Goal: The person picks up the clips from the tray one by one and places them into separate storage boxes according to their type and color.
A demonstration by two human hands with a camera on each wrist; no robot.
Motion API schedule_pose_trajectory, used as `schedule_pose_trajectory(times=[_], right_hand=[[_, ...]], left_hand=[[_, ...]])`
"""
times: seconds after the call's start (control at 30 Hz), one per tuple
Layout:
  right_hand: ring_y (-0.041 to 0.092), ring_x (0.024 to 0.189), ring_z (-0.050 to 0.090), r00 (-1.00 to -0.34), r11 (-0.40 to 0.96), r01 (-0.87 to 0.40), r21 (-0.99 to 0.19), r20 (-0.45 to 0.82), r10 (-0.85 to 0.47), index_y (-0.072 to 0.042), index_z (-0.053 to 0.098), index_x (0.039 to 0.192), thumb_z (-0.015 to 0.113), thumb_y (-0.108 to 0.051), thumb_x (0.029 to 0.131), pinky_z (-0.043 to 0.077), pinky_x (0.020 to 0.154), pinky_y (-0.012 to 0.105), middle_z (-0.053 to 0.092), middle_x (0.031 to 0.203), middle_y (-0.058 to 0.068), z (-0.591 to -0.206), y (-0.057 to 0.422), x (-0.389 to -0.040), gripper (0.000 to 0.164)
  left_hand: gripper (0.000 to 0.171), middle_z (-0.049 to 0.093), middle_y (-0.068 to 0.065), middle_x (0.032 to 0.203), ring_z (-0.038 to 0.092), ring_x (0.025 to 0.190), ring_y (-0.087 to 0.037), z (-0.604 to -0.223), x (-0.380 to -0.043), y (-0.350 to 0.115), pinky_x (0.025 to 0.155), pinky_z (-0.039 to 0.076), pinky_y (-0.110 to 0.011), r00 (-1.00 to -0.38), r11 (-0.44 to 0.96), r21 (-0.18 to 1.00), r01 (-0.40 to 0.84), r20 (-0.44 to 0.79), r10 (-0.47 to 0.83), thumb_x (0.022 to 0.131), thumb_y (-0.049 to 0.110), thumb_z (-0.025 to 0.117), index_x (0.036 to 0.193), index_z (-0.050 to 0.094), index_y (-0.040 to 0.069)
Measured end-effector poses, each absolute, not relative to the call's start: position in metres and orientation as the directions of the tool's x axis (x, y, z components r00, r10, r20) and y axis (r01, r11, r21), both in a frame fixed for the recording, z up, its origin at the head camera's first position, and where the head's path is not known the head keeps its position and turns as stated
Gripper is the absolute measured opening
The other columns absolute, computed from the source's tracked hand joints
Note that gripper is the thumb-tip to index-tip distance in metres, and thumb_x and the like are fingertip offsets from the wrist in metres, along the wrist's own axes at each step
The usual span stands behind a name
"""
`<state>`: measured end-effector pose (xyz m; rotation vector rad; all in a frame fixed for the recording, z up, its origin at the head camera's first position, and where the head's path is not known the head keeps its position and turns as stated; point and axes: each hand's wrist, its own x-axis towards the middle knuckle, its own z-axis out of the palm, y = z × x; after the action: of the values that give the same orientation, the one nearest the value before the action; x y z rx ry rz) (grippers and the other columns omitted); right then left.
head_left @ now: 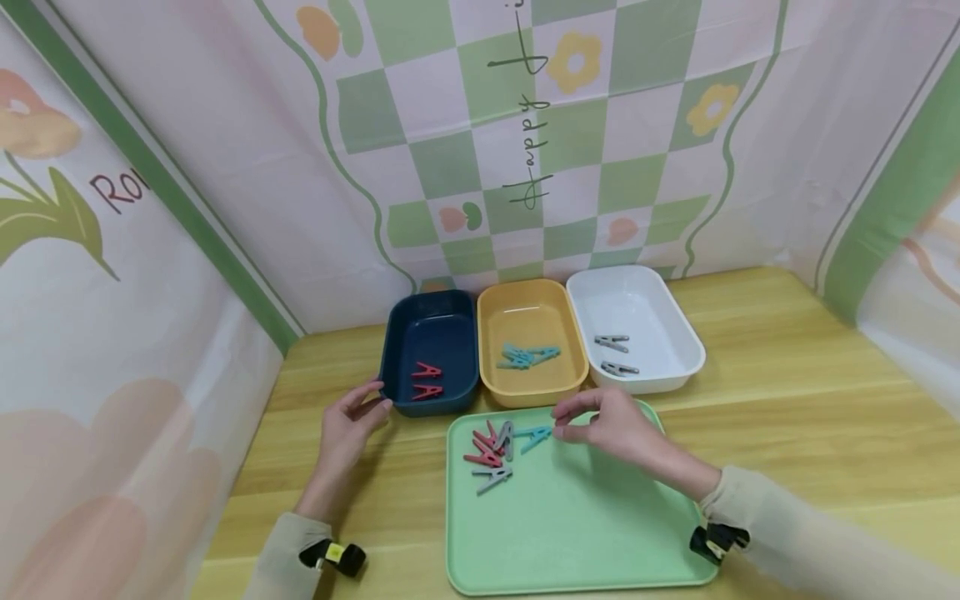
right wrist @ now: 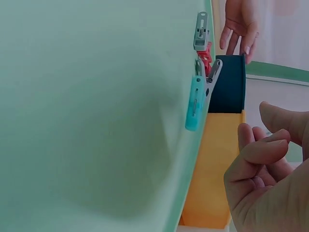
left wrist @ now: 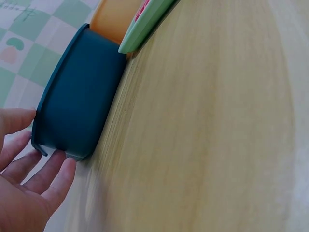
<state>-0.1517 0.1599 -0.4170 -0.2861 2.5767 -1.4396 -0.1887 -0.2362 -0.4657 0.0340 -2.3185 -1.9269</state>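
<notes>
My left hand [head_left: 351,425] is at the near left corner of the dark blue bin [left wrist: 77,92], its fingers fairly straight against the end wall and the thumb at the rim. Over the far edge of the green tray [head_left: 577,533] hovers my right hand [head_left: 615,425], thumb and fingers apart with nothing between them in the right wrist view. Its fingertips are nearest to a teal clothespin [head_left: 534,437] lying on the tray. Left of that clothespin lie red clothespins [head_left: 483,454], a grey clothespin [head_left: 505,440] among them, and another grey clothespin [head_left: 492,477] nearer me.
Behind the tray, the blue bin holds two red clothespins [head_left: 427,390]. Beside it, a yellow bin [head_left: 525,293] contains several teal clothespins [head_left: 517,357], and a white bin [head_left: 637,300] has two grey clothespins [head_left: 613,342]. A patterned cloth [head_left: 510,167] hangs behind the wooden table [head_left: 787,400].
</notes>
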Motion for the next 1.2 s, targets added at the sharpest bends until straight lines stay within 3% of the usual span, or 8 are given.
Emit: schedule_pose_trajectory(times=[0.43, 0.87, 1.2], right_hand=[[0.03, 0.104, 0.069, -0.963, 0.499, -0.084, -0.862, -0.06, -0.264, -0.002, 0.079, 0.11, 0.089, -0.013, 0.085, 0.058, 0.081, 0.038, 0.077, 0.103, 0.003, -0.429, 0.156, -0.151, 0.029], [0.033, 0.113, 0.067, -0.968, 0.52, -0.055, -0.853, -0.081, -0.237, -0.004, 0.078, 0.115, 0.088, -0.014, 0.086, 0.056, 0.095, 0.054, 0.077, 0.11, 0.007, -0.433, 0.153, -0.156, 0.032], [0.037, 0.119, 0.065, -0.967, 0.51, -0.054, -0.859, -0.082, -0.241, -0.003, 0.078, 0.114, 0.088, -0.011, 0.085, 0.047, 0.106, 0.065, 0.077, 0.111, 0.008, -0.434, 0.149, -0.159, 0.033]], left_hand=[[0.037, 0.057, -0.014, 0.152, 0.065, 0.124, -0.038, -0.467, -0.19, -0.237, 0.087, 0.062, -0.026, -0.991, 0.198, 0.978, 0.062, 0.083, -0.101, 0.096, 0.0, 0.075, 0.133, 0.068, -0.003], [0.036, 0.056, -0.015, 0.153, 0.064, 0.125, -0.038, -0.468, -0.19, -0.237, 0.087, 0.062, -0.024, -0.99, 0.229, 0.972, 0.059, 0.086, -0.11, 0.096, 0.001, 0.076, 0.131, 0.069, -0.003], [0.029, 0.059, -0.011, 0.151, 0.065, 0.123, -0.035, -0.468, -0.19, -0.238, 0.088, 0.063, -0.026, -0.987, 0.23, 0.969, 0.087, 0.115, -0.112, 0.094, 0.0, 0.077, 0.123, 0.072, -0.004]])
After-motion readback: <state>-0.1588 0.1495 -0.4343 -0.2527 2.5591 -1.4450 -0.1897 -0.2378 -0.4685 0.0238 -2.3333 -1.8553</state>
